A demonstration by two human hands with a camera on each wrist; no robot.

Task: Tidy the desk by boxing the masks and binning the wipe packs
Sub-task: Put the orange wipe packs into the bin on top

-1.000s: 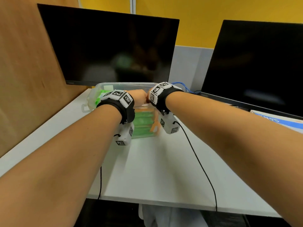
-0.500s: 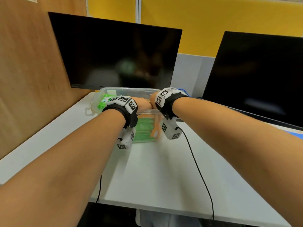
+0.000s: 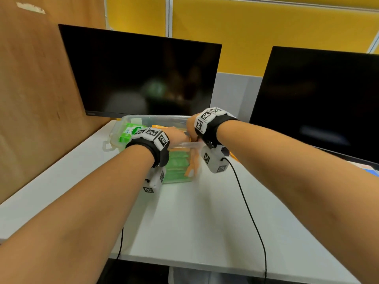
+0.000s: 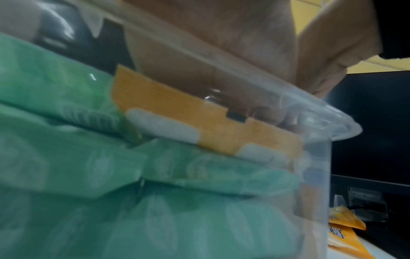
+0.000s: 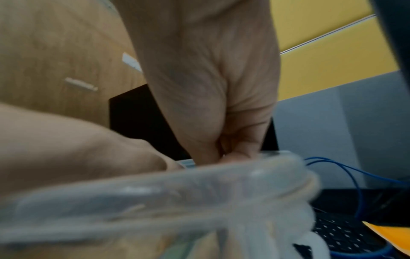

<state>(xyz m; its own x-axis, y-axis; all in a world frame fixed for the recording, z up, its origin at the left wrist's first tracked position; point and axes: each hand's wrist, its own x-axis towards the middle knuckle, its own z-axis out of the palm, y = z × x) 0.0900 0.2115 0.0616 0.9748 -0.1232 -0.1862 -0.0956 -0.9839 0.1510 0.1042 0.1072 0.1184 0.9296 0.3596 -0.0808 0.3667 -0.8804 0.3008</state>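
Note:
A clear plastic bin (image 3: 185,144) stands on the white desk in front of the left monitor. Inside it lie several green wipe packs (image 3: 176,168) (image 4: 66,166), with an orange pack (image 4: 177,112) tilted on top against the near wall. Both hands reach over the near rim. My left hand (image 3: 176,136) hovers palm-down over the packs with its fingers hidden. My right hand (image 3: 191,128) (image 5: 235,154) points down into the bin with its fingers curled together, and its tips show through the wall at the orange pack's upper edge.
Two dark monitors (image 3: 143,74) (image 3: 320,103) stand behind the bin, and a wooden partition (image 3: 37,99) closes the left side. Loose orange packs (image 4: 346,227) lie right of the bin near a keyboard (image 5: 343,234) and a blue cable (image 5: 355,175). A blue-and-white box (image 3: 369,169) shows at the right edge.
Both hands have stayed together at the bin's near rim. The right wrist has risen a little above the left. The head view has tilted upward.

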